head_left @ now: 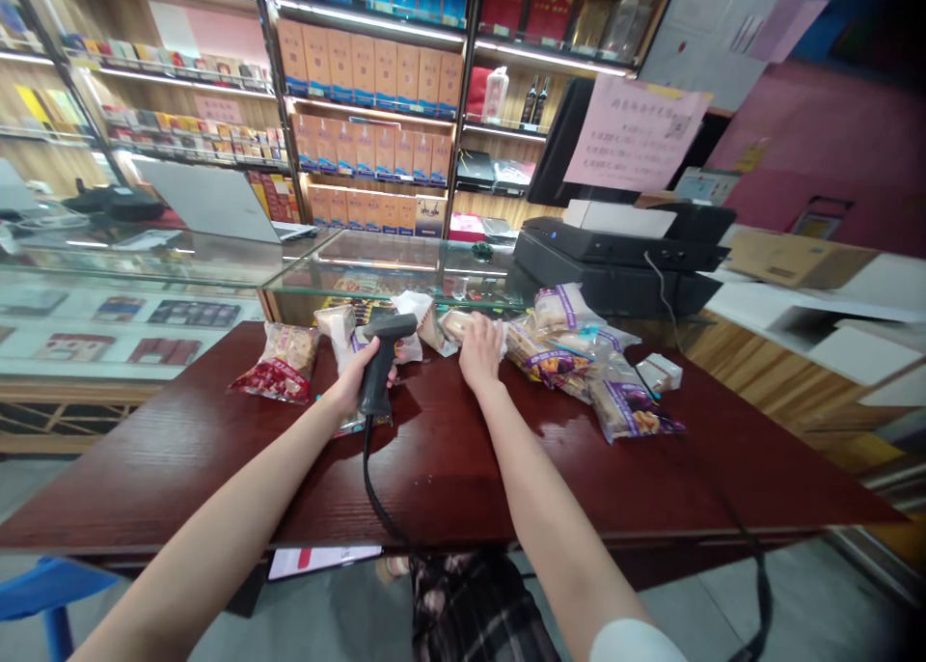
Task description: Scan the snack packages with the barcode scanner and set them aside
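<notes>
My left hand (360, 371) grips a dark grey barcode scanner (382, 358) by its handle, head pointing right, its black cable (372, 488) trailing toward me over the dark red table (449, 469). My right hand (481, 350) rests on a small clear-wrapped bread packet (454, 324) at the table's far edge, fingers curled over it. A red snack bag (279, 363) lies left of the scanner. White-wrapped packets (416, 319) sit behind the scanner.
Several purple-and-clear bread packets (579, 353) pile up right of my right hand, with a small white box (660, 372). A black printer (614, 252) stands on the glass counter (217, 257) behind. A laptop (209, 199) and stocked shelves (368, 73) lie beyond. A blue chair (40, 585) is lower left.
</notes>
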